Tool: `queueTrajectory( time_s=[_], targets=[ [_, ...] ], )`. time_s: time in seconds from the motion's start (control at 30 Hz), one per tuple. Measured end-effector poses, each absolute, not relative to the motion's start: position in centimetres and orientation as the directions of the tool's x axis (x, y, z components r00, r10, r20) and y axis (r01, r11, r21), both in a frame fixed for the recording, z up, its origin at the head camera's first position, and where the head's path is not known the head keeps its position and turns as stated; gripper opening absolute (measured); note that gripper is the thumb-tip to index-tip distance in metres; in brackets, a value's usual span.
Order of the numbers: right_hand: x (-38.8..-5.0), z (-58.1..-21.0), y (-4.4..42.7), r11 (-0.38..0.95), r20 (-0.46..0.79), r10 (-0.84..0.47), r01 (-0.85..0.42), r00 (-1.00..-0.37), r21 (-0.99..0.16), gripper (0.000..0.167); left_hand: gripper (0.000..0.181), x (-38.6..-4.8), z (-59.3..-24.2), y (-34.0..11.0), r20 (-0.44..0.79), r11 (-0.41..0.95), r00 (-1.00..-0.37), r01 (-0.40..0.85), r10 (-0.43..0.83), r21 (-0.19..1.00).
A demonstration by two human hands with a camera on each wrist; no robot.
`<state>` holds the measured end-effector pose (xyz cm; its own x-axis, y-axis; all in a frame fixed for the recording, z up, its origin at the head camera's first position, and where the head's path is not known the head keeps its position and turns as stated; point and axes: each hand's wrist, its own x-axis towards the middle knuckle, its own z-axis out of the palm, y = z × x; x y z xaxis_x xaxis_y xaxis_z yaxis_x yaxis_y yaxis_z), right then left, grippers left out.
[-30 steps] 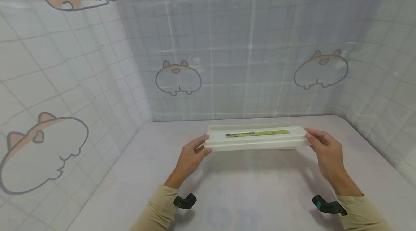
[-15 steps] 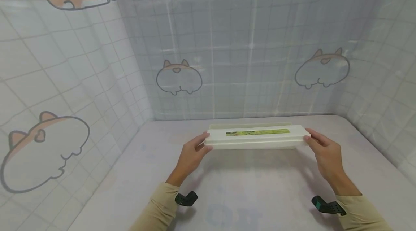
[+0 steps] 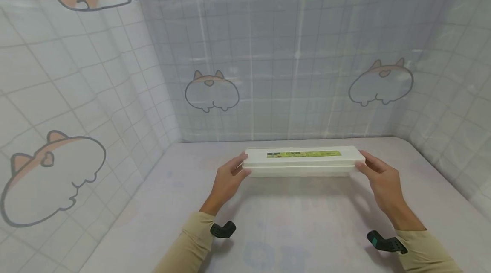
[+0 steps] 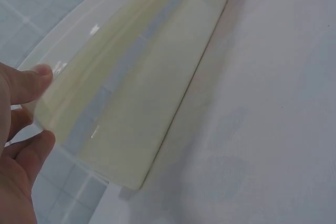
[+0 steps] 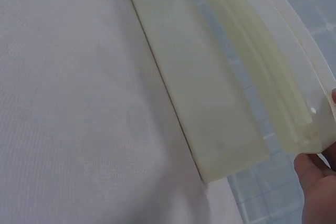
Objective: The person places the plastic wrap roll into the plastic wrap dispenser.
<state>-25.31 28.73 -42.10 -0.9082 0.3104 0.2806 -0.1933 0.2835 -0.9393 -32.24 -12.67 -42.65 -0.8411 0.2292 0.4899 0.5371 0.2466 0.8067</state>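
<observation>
A long white box lid [image 3: 255,158] with a green label strip is held up level by its two ends. At its left end my left hand [image 3: 227,180] pinches it between thumb and fingers. The opposite end is gripped by my right hand [image 3: 384,182], thumb at the front. Below the lid lies a matching long cream box base [image 4: 152,93] on the table. Both wrist views show a gap between the lid and the base [image 5: 210,87]. The head view hides what the base holds.
The pale table [image 3: 291,222] extends in front of the box and to both sides. Tiled-pattern sheets with cartoon dogs form the back wall [image 3: 284,106] and the side walls. Dark devices [image 3: 223,229] are strapped at both wrists.
The lid has come slightly nearer in line over the base, covering the base's rear edge that showed behind it. My left hand has shifted a little; both hands keep their hold.
</observation>
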Motion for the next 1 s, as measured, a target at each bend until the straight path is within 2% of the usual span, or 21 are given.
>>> queueTrajectory(
  time_s=[0.57, 0.73, 1.0],
  targets=[
    [-26.3, -42.5, 28.7, 0.277, 0.247, 0.334, -0.156, -0.909, -0.948, 0.056, 0.048, -34.2, -43.5, -12.1, 0.515, 0.392, -0.818, 0.575, 0.258, 0.718],
    [-26.8, -42.7, 28.6, 0.278, 0.256, 0.324, -0.167, -0.911, -0.946, 0.053, 0.048, -34.6, -43.9, -12.0, 0.52, 0.383, -0.816, 0.578, 0.252, 0.72],
    [-27.3, -43.1, 28.3, 0.348, 0.283, 0.3, -0.172, -0.911, -0.922, 0.05, 0.048, -35.1, -44.4, -11.9, 0.515, 0.37, -0.821, 0.571, 0.246, 0.733]
  ],
)
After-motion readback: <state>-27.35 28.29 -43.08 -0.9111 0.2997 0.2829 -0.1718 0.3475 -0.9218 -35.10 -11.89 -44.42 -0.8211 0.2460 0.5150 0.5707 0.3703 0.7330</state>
